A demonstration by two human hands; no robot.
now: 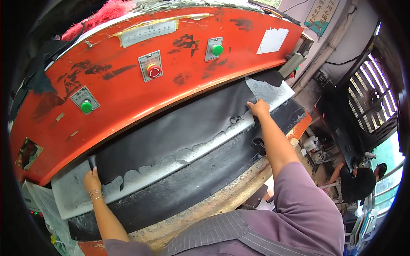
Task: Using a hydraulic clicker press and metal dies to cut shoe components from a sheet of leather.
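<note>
A wide black leather-like sheet [179, 126] lies over a pale cutting board [70, 194] beneath the red press. Its near edge is ragged, with curved bites cut out of it. My left hand [92, 181], with bracelets at the wrist, pinches the sheet's left end. At the right end, my right hand [259, 109] grips the sheet's edge, thumb and fingers closed on it. Toward the right of the near edge there is a small loose loop of black material [235, 120]. The sheet's far edge disappears into shadow under the press.
The red press front [115, 81] carries green buttons [217, 50] and a red stop button [153, 71]. A black ledge [171, 198] runs along the board's near side. Another black piece [267, 78] rests at the board's right end. Farther right, a person in black [358, 183] sits near the windows.
</note>
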